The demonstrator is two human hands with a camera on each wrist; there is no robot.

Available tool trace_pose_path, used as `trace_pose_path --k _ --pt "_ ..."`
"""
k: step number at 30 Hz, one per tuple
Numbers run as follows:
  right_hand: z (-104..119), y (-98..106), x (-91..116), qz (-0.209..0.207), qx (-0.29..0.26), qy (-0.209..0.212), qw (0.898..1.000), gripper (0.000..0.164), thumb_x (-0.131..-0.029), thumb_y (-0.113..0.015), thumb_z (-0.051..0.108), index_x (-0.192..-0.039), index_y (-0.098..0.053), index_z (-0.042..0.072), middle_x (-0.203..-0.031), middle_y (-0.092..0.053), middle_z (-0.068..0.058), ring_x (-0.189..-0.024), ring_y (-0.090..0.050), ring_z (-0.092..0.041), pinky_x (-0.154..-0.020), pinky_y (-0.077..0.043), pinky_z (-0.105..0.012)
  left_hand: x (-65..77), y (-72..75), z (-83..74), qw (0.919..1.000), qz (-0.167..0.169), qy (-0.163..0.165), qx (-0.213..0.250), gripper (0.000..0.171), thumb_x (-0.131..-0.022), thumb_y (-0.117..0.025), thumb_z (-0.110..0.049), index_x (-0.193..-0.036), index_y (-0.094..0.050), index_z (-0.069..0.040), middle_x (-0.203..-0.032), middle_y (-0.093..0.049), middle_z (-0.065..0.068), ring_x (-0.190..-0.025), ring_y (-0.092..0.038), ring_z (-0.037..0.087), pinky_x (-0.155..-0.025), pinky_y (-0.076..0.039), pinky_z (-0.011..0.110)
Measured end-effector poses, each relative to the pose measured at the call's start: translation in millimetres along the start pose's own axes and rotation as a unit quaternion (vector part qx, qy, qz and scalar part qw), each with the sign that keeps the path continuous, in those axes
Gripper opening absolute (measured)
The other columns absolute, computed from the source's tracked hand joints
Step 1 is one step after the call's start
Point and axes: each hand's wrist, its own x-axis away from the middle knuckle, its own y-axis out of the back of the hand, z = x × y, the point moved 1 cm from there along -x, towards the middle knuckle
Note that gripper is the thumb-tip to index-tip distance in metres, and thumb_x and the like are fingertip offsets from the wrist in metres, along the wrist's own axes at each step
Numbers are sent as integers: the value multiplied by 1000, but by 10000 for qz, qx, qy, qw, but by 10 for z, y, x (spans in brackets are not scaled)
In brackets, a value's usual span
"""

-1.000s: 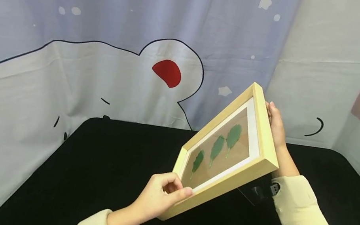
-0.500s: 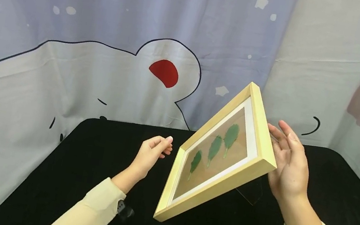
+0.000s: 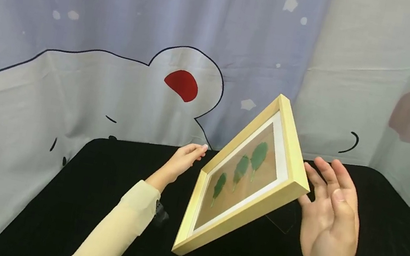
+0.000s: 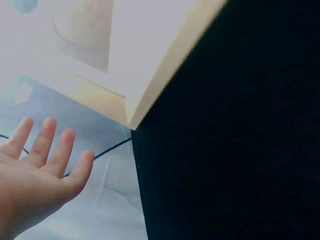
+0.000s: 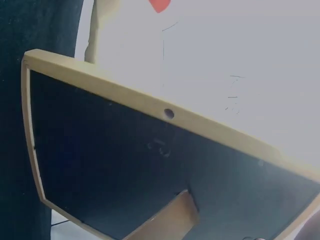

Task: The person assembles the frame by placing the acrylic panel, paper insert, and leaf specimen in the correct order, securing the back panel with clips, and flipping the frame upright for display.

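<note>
A pale wooden picture frame [image 3: 238,220] leans back on the black tabletop, turned at an angle. Behind its white mat several green leaves [image 3: 241,169] lie on a brown ground. Left of the frame, my left hand [image 3: 183,161] is held just apart from its edge; the left wrist view shows the fingers [image 4: 59,150] loosely extended and holding nothing. My right hand [image 3: 332,233] is beside the right edge, palm up, fingers spread; whether a fingertip touches the wood is unclear. In the right wrist view, a wooden stand leg [image 5: 172,217] juts from the dark back panel [image 5: 110,150].
The black table [image 3: 123,168] extends around the frame. At the back hangs a printed curtain [image 3: 92,90] with cartoon drawings. A faint clear outline [image 3: 282,221] shows on the table behind the frame, too dim to identify.
Both hands have let go of the frame. The left moved up from its lower corner to beside the left edge; the right drew back and down, fingers spreading. The frame keeps its tilt.
</note>
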Motion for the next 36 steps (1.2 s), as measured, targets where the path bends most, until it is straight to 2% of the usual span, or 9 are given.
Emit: trace_pose_path --k 2,8,12,16,22,25,29,36 --pt "7 -42 18 181 84 156 9997 45 -99 -18 2 -142 -30 -3 -139 -41 -19 -128 -41 -33 -99 -41 -43 -72 -11 2 9999 74 79 -56 49 -97 -51 -49 -124 -60 -9 -121 -59 9 -119 -50 29 -104 -36 49" --pt "-42 -146 58 509 450 287 9973 49 -96 -30 -3 -145 -31 0 -144 -36 -19 -132 -37 -31 -99 -40 -39 -226 -89 -3 9994 219 241 -152 56 -96 -49 -53 -129 -56 -9 -129 -56 11 -124 -48 29 -107 -33 48" --pt "-88 -200 88 624 410 351 9966 50 -96 -36 -6 -146 -30 0 -146 -35 -18 -132 -38 -28 -99 -42 -35 -285 -158 1 9987 389 239 -238 58 -97 -48 -53 -133 -55 -8 -131 -55 11 -124 -48 30 -107 -33 47" --pt "-112 -257 119 677 710 320 9947 52 -95 -41 -10 -146 -30 -2 -144 -37 -17 -130 -40 -26 -104 -40 -30 -315 -204 0 9982 480 226 -293 56 -96 -48 -55 -130 -58 -11 -128 -56 7 -119 -50 25 -105 -36 44" --pt "-121 -303 148 406 1521 314 9870 57 -90 -48 -16 -143 -34 -2 -137 -43 -16 -125 -45 -26 -100 -44 -27 -322 -243 -11 9961 705 442 -297 59 -94 -47 -59 -122 -61 -9 -116 -61 8 -106 -57 23 -98 -43 41" --pt "-122 -311 145 293 1633 326 9856 60 -88 -54 -16 -142 -35 -2 -135 -43 -16 -122 -47 -26 -97 -46 -28 -325 -270 -16 9954 717 502 -390 60 -94 -48 -59 -124 -61 -9 -123 -60 8 -115 -55 25 -102 -40 44" --pt "-130 -328 132 165 1720 311 9845 63 -86 -60 -15 -141 -34 -1 -134 -44 -16 -120 -49 -26 -95 -48 -29 -343 -313 -23 9958 618 417 -532 57 -93 -52 -57 -123 -63 -10 -132 -56 8 -125 -48 26 -106 -36 47" --pt "-167 -355 113 -95 1980 381 9794 62 -84 -62 -15 -138 -35 1 -130 -45 -15 -117 -50 -24 -96 -47 -29 -386 -370 -32 9964 551 262 -591 49 -93 -56 -52 -108 -65 -6 -113 -59 8 -101 -52 21 -90 -42 37"
